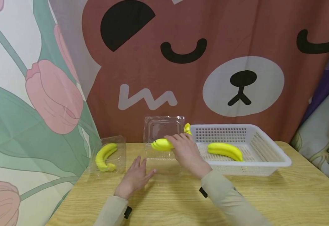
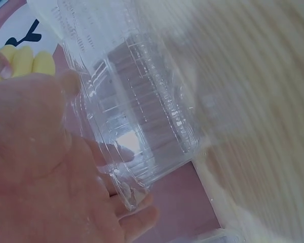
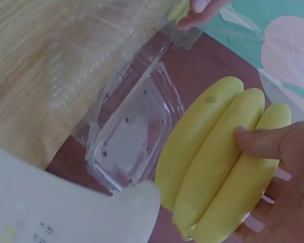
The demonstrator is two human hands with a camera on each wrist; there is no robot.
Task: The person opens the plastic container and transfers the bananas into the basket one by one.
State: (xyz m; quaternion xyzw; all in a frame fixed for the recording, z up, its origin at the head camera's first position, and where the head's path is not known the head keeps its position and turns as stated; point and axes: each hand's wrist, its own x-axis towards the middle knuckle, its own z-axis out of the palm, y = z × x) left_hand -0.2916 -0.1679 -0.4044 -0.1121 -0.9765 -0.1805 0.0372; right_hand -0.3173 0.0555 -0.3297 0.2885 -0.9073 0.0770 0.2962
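Note:
My right hand (image 1: 187, 154) grips a bunch of yellow bananas (image 1: 162, 144) above an opened clear plastic clamshell box (image 1: 164, 124). Three bananas (image 3: 218, 157) show in the right wrist view, the thumb lying across them. My left hand (image 1: 134, 178) is at the box's left side, fingers extended. In the left wrist view its fingers (image 2: 142, 223) lie along the edge of the clear box (image 2: 152, 111), seemingly touching it. The lid stands raised at the back, and the base lies on the table.
To the right is a white perforated basket (image 1: 281, 159) with another banana bunch (image 1: 225, 150) inside. A second clear box (image 1: 121, 153) holding bananas (image 1: 105, 157) stands at the left. The wooden table (image 1: 164, 207) runs back to a printed curtain (image 1: 153, 72).

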